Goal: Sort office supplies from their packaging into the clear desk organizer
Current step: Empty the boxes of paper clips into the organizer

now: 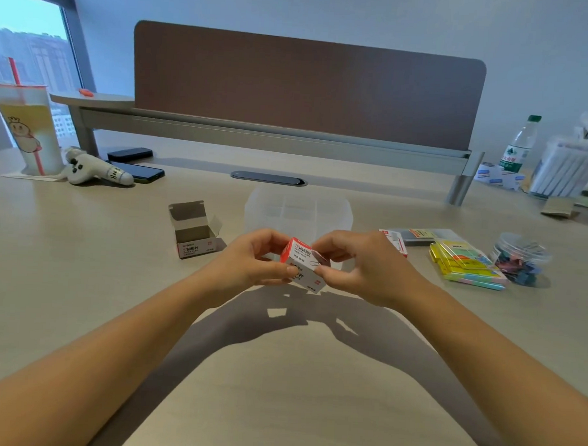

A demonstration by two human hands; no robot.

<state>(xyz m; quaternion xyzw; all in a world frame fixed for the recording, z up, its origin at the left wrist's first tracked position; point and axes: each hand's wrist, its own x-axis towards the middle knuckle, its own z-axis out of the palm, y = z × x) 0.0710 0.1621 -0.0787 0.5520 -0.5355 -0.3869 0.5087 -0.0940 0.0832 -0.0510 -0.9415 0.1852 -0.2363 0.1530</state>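
Note:
A small red and white paper clip box (302, 262) is held above the desk between both hands, tilted. My left hand (252, 258) grips its left end and my right hand (358, 264) pinches its right end. Just behind the hands stands the clear desk organizer (298, 208) with several compartments. An opened box of the same kind (194, 230) stands to the left with its flaps up. To the right lie another small red and white box (394, 240), a flat grey pack (427, 236), stacked sticky notes (466, 265) and a clear tub of coloured binder clips (520, 259).
At the far left stand a drink cup with a straw (30, 130), a plush toy (94, 170) and two dark phones (143, 172). A water bottle (520, 145), a box of white pens (566, 170) and small boxes (498, 176) sit at the far right. A brown divider panel (305, 85) closes the desk's back.

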